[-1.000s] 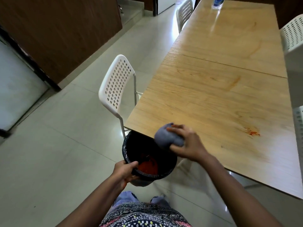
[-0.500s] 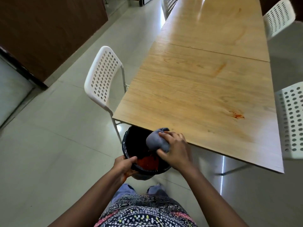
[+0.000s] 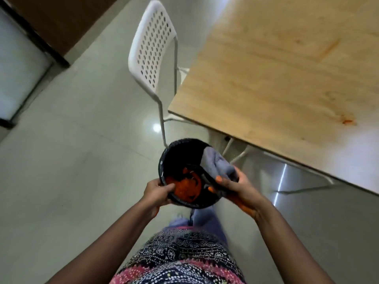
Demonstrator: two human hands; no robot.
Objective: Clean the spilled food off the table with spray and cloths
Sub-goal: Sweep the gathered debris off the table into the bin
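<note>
Off the near corner of the pale wooden counter, the left hand grips the rim of a round black bin holding orange spilled food; the right hand pinches a soft grey cloth against the far rim, limp, light, probably greasy, so best held bunched

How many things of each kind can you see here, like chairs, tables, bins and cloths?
Chairs: 1, the white chair
Tables: 1, the wooden table
Bins: 1, the black bin, held by the left hand
Cloths: 1, the grey cloth, held by the right hand
Total: 4
</note>
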